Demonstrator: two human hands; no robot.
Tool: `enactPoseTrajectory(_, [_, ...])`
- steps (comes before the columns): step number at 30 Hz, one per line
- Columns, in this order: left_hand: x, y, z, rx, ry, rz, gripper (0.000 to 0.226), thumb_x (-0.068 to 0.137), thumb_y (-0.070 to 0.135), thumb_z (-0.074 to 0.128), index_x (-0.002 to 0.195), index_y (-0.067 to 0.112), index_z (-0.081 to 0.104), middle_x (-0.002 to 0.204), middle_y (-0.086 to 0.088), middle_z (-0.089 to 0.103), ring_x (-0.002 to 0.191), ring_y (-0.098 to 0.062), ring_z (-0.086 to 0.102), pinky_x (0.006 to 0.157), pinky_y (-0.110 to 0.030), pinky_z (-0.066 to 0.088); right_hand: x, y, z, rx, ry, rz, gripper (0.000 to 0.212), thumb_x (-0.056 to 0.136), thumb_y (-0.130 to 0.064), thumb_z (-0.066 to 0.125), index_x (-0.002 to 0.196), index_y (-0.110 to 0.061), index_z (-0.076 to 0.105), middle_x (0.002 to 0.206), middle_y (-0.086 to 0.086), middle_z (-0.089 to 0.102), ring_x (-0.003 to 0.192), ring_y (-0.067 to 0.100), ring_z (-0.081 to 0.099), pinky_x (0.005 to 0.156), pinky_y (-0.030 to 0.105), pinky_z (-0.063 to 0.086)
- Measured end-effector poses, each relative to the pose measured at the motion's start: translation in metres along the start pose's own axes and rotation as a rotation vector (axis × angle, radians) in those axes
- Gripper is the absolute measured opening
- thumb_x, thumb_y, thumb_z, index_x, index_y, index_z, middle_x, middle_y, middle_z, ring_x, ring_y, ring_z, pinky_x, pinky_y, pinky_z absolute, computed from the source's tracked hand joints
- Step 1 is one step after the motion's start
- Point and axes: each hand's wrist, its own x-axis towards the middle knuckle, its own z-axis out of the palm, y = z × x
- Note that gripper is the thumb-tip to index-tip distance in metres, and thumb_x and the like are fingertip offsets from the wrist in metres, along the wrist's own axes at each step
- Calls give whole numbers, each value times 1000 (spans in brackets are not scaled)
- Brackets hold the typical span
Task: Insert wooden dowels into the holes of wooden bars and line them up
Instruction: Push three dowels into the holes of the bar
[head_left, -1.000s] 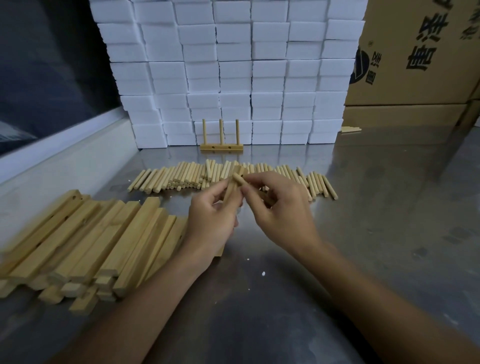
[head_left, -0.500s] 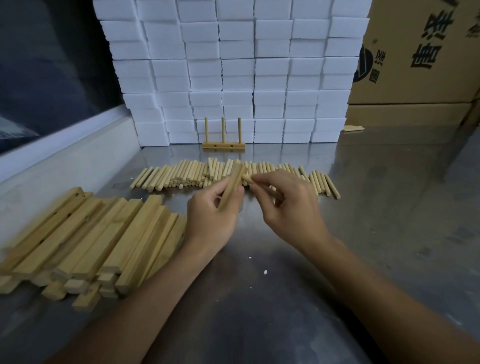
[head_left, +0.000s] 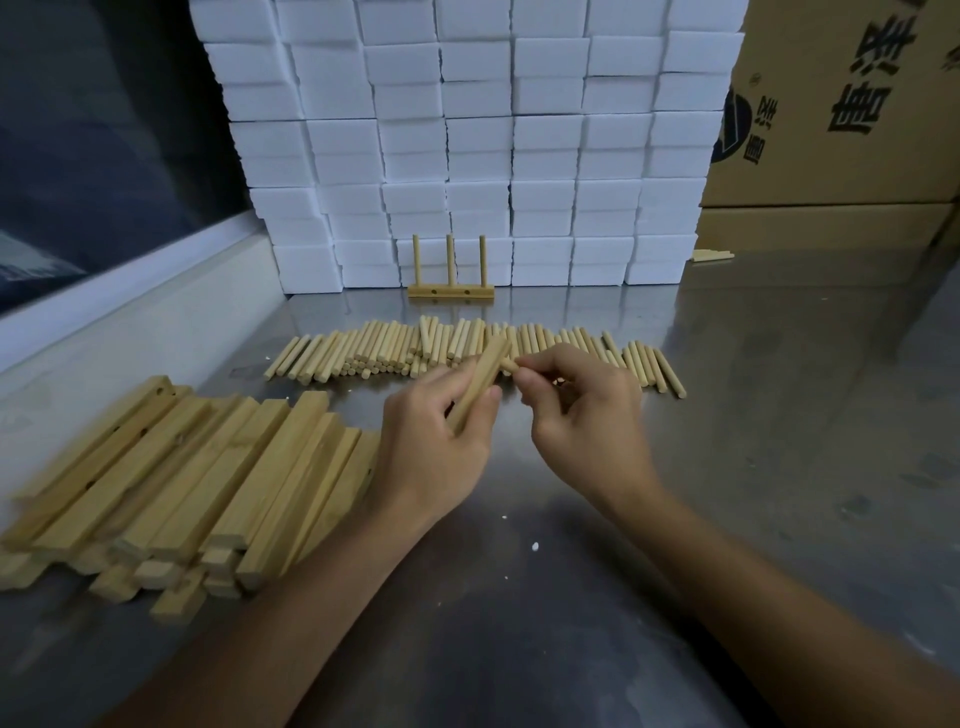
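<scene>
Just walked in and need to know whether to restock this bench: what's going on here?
A person is putting dowels into wooden bars. The left hand grips one bar, tilted up off the steel table, while the right hand pinches a dowel with its tip at the bar's side. One finished bar with three upright dowels stands by the white blocks. A row of loose dowels and a pile of bars lie waiting.

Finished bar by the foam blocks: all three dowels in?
Yes. The finished bar stands before the white foam blocks with three upright dowels in it.
</scene>
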Motion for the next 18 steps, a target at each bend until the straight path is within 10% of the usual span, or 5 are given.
enactPoseTrajectory(7, [2, -3, -2, 72, -27, 12, 33, 90, 24, 58, 119, 15, 72, 94, -5, 70, 83, -18, 66, 73, -41, 53, 6, -4, -1, 300, -85, 316, 19, 92, -5, 68, 78, -18, 72, 63, -5, 68, 59, 5, 64, 58, 16, 51])
enactPoseTrajectory(13, [7, 0, -7, -71, -175, -191, 36, 94, 28, 58, 102, 63, 63, 59, 8, 64, 47, -20, 56, 44, -36, 47, 16, -4, -16, 466, -210, 473, 7, 91, -9, 70, 95, -6, 75, 76, 8, 76, 46, 12, 60, 41, 19, 42])
enactPoseTrajectory(18, [7, 6, -7, -210, -169, -471, 16, 97, 24, 59, 97, 35, 71, 77, -1, 69, 44, -25, 62, 39, -29, 50, 18, -5, -21, 588, -285, 539, 13, 95, -11, 63, 103, -9, 73, 89, 12, 76, 58, 22, 66, 49, 26, 48])
